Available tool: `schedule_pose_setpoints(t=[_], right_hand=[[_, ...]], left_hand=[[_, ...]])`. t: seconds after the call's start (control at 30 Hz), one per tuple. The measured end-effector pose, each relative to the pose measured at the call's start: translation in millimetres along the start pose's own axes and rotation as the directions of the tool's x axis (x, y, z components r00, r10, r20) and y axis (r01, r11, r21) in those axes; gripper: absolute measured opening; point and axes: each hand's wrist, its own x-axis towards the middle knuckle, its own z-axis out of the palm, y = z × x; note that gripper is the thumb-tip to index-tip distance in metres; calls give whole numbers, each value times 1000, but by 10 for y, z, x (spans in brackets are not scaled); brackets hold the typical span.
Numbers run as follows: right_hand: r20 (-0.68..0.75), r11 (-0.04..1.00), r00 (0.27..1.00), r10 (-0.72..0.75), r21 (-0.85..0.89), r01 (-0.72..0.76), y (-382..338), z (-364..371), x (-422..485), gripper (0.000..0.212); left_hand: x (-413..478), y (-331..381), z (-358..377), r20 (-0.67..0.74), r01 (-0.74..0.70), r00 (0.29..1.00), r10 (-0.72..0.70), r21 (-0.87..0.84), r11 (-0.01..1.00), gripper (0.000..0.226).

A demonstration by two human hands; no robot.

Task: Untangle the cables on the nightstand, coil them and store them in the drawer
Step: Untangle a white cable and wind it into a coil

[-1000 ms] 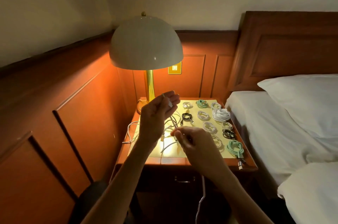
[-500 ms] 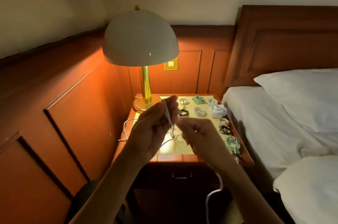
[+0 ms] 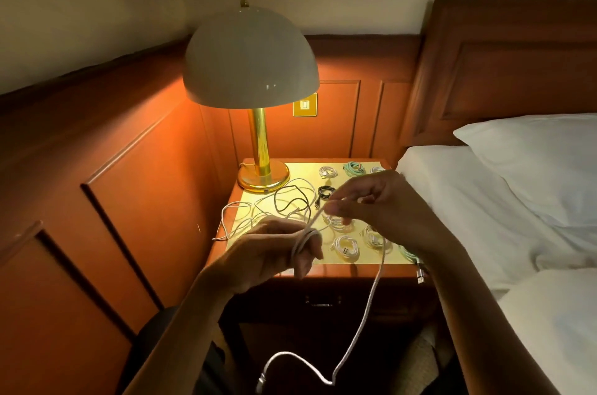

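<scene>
A long white cable (image 3: 365,314) is looped round the fingers of my left hand (image 3: 274,252), which holds it in front of the nightstand (image 3: 232,197). My right hand (image 3: 378,204) pinches the same cable a little higher and to the right; its loose end hangs down past the shut drawer (image 3: 323,301) and curls near the floor. Loose tangled cables (image 3: 277,204), white and dark, lie on the nightstand's left half. Several coiled cables (image 3: 345,247) in white, black and mint lie on its right half, partly hidden by my right hand.
A brass lamp (image 3: 258,152) with a white dome shade stands at the nightstand's back left. Wood panelling runs along the left and behind. A bed with white sheets and a pillow (image 3: 529,165) adjoins the right side.
My left hand has dropped lower and turned, with the cable now wrapped round its fingers. My right hand has moved up and to the right, drawing the cable out.
</scene>
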Motion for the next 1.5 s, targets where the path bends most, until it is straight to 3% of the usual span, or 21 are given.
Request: schedule_pose_setpoints(t=[0.07, 0.17, 0.2, 0.27, 0.3, 0.33, 0.4, 0.47, 0.53, 0.6, 0.7, 0.8, 0.9, 0.97, 1.0, 1.07, 1.13, 1.2, 1.33, 1.4, 1.5], right_hand=[[-76, 978, 994, 78, 199, -62, 80, 139, -23, 21], [-147, 962, 974, 171, 238, -133, 211, 442, -125, 23], [-132, 966, 975, 181, 211, -151, 242, 549, -170, 22], [-86, 973, 976, 200, 131, -188, 284, 713, -264, 23], [-71, 978, 978, 195, 82, -190, 300, 755, -307, 20], [-59, 984, 983, 176, 23, -175, 298, 761, -345, 16], [-51, 980, 993, 109, -161, -116, 268, 660, -370, 11], [-69, 940, 996, 51, -332, -71, 193, 456, -333, 10], [-71, 920, 997, 11, -390, -38, 135, 240, -263, 9], [-19, 943, 1000, 4, -332, -10, 126, 107, -210, 8], [-23, 999, 999, 34, -27, -35, 136, 109, -201, 14], [-98, 929, 976, 194, 338, -151, 211, 376, -251, 20], [-125, 936, 973, 194, 321, -145, 267, 772, -348, 24], [-86, 954, 978, 190, 249, -164, 270, 924, -418, 19], [-54, 966, 981, 187, 194, -173, 278, 954, -448, 19], [-7, 992, 992, 122, -36, -122, 275, 907, -472, 19], [-8, 951, 999, 34, -307, -35, 251, 736, -427, 16], [3, 908, 1000, 22, -418, -19, 181, 476, -339, 12], [4, 958, 998, 58, -281, -54, 111, 107, -171, 21], [26, 990, 999, 29, -137, -25, 91, 120, -127, 25], [-53, 998, 998, 21, 53, -18, 80, 273, -145, 26]], left_hand=[[-5, 23, 53, -99, -70, 994, 36, -362, 930, 18], [111, 26, 84, -460, -382, 887, -41, -781, 494, 38], [178, 28, 85, -588, -500, 806, -75, -743, 446, 37], [299, -16, 88, -822, -534, 566, -58, -420, 733, 26], [311, -71, 80, -899, -393, 431, 84, -103, 914, 21], [285, -130, 63, -877, -154, 339, 341, 306, 939, 17], [149, -296, -49, -505, 205, 491, 710, 859, 469, 18], [25, -403, -82, -285, 198, 748, 599, 958, 208, 16], [-48, -450, 27, -207, 88, 883, 422, 955, 284, 17], [-72, -357, 147, -214, 55, 945, 246, 848, 528, 28], [-132, -90, 104, -161, 68, 987, -2, 402, 913, 35], [-106, -21, 152, -199, -105, 977, 72, -159, 982, 29], [112, -41, 256, -583, -413, 811, 55, -502, 760, 26], [255, -62, 192, -785, -553, 619, -24, -458, 695, 26], [283, -109, 145, -853, -528, 522, 12, -312, 790, 24], [250, -243, 86, -843, -152, 413, 345, 309, 939, 22], [151, -435, 65, -490, 174, 613, 620, 849, 499, 18], [52, -526, 60, -267, 98, 810, 522, 939, 329, 14], [-82, -277, -6, -272, 94, 962, 38, 456, 885, 29], [-112, -123, -43, -123, 133, 985, -117, 134, 982, 28], [-128, -86, -80, -10, 59, 998, -66, -331, 942, 28]])
